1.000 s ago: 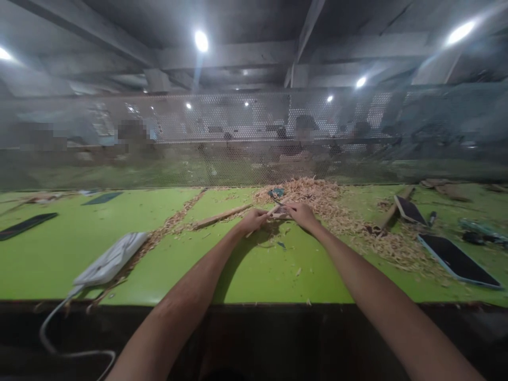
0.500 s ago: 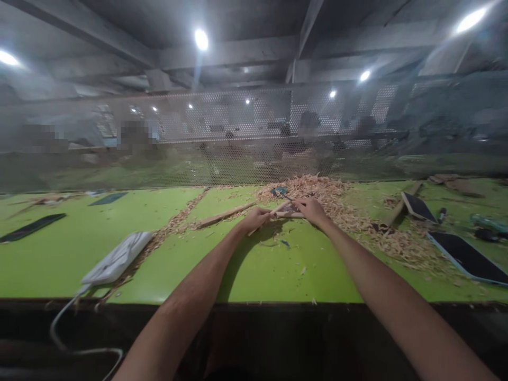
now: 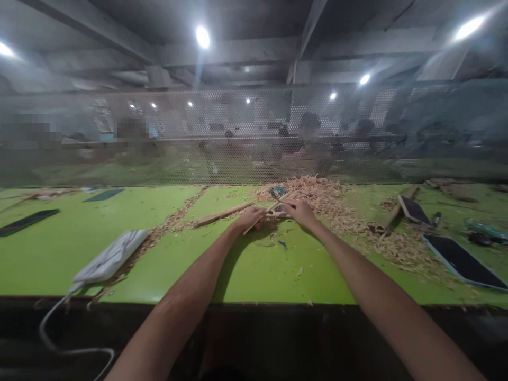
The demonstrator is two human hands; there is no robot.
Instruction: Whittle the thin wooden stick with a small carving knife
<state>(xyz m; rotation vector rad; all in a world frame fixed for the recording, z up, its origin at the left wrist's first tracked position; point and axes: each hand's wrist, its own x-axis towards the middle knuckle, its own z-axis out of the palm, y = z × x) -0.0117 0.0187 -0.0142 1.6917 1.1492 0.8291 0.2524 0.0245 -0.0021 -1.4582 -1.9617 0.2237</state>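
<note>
My left hand point(image 3: 251, 218) is closed around a thin pale wooden stick point(image 3: 272, 207), which slants up and away to the right. Just right of it, my right hand point(image 3: 302, 212) pinches a slim dark tool whose tip points toward the stick; its kind is too small to make out. Under the fingers lies another pale wooden piece point(image 3: 278, 215), partly hidden by my hands. A small dark green scrap point(image 3: 278, 190) rests beyond them, at the edge of a heap of wood shavings point(image 3: 317, 188).
A flat wooden strip point(image 3: 222, 216) lies left of my hands on the green tabletop point(image 3: 262, 275). Nearer left is a white power strip point(image 3: 113, 256) with its cable. Phones point(image 3: 464, 259) lie at the right. A perforated screen point(image 3: 246, 153) stands along the back, people blurred behind it.
Both hands and the stick have shifted slightly left in view, along with the tabletop items. The stick shows more steeply slanted, and the right hand's tool has drawn closer to it.
</note>
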